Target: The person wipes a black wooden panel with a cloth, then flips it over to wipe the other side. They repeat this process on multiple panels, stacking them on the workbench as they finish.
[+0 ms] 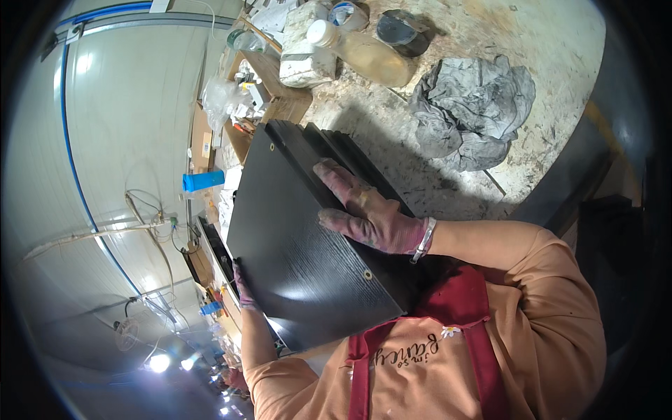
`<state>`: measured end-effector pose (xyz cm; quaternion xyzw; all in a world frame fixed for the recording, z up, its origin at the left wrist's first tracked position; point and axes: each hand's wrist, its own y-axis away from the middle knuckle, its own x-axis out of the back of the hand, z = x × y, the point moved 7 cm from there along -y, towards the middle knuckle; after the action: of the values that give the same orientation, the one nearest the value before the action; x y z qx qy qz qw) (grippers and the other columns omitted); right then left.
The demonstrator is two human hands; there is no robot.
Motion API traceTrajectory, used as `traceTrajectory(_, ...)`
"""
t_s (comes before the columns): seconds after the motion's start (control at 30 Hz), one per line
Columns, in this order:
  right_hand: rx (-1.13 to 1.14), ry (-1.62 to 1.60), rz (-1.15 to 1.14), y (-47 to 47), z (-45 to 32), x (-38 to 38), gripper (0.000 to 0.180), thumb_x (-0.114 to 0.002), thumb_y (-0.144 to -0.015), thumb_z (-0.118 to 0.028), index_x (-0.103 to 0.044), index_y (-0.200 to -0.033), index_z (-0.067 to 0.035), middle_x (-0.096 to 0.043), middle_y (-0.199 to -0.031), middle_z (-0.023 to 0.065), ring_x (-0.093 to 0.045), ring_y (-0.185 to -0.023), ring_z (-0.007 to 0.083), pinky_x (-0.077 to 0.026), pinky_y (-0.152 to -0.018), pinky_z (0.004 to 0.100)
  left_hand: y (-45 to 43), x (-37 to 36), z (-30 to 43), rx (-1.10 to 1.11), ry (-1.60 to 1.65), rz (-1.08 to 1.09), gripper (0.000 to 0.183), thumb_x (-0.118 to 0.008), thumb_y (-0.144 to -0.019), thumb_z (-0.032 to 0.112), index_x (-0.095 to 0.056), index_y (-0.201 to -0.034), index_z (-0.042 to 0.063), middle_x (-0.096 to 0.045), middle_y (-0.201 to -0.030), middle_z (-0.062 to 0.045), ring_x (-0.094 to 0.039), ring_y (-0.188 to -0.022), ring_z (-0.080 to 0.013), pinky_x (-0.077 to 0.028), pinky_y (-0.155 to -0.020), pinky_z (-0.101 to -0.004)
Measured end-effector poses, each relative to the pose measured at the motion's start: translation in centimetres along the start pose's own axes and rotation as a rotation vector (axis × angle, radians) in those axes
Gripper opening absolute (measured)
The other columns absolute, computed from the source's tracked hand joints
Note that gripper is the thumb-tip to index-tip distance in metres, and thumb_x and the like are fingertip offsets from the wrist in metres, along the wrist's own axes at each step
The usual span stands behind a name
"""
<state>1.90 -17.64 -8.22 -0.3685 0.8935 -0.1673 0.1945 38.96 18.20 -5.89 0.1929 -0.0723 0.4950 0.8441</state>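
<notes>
A stack of black wood-grain boards (304,236) is tilted in front of my chest, its large front face showing two small brass-coloured ring inserts. My right hand (373,212), in a stained pink glove with a metal bracelet at the wrist, lies across the boards' edges, fingers stretched over them. My left hand (244,286), gloved alike, holds the stack's left edge; most of its fingers are hidden behind the boards. A crumpled grey cloth (472,110) lies on the stained worktable (556,47) beyond my right hand.
At the table's back stand a plastic bottle of yellowish liquid (373,58), a dark round container (401,31), a stained white block (310,47) and an open cardboard box (286,105) with plastic bags. A blue object (203,181) is left of the boards.
</notes>
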Motion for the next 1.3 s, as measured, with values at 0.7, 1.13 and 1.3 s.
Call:
traceTrajectory(0.7,-0.870,-0.050,-0.061,0.0,-0.2,5.4,0.046,-0.052,-0.094,-0.034,-0.052,-0.129,-0.004,-0.051,-0.131,0.0079,-0.044,-0.123,0.0189,-0.032,-0.106,0.0328,7.1,-6.9,1.8,0.020,0.085,-0.055,0.067,-0.052,-0.090,0.055,-0.046,-0.139,0.010,-0.047,-0.141,-0.008,-0.045,-0.126,-0.0187,-0.032,-0.106,-0.0280)
traceTrajectory(1.13,-0.884,0.008,-0.012,0.7,-5.3,7.5,0.049,-0.049,-0.096,-0.035,-0.050,-0.130,0.000,-0.056,-0.127,0.0116,-0.055,-0.114,0.0219,-0.043,-0.101,0.0313,11.1,-12.8,5.9,-0.149,-0.257,-0.338,0.060,-0.037,-0.097,0.050,-0.049,-0.134,0.005,-0.048,-0.138,-0.014,-0.042,-0.130,-0.0218,-0.033,-0.105,-0.0327)
traceTrajectory(1.3,-0.737,0.011,-0.113,-5.8,2.2,16.0,0.052,-0.049,-0.095,-0.038,-0.049,-0.132,-0.001,-0.053,-0.130,0.0110,-0.051,-0.118,0.0211,-0.040,-0.104,0.0312,7.7,-13.3,4.9,-0.169,0.165,-0.450,0.070,-0.044,-0.092,0.057,-0.044,-0.137,0.002,-0.053,-0.132,-0.015,-0.052,-0.120,-0.0235,-0.036,-0.102,-0.0319)
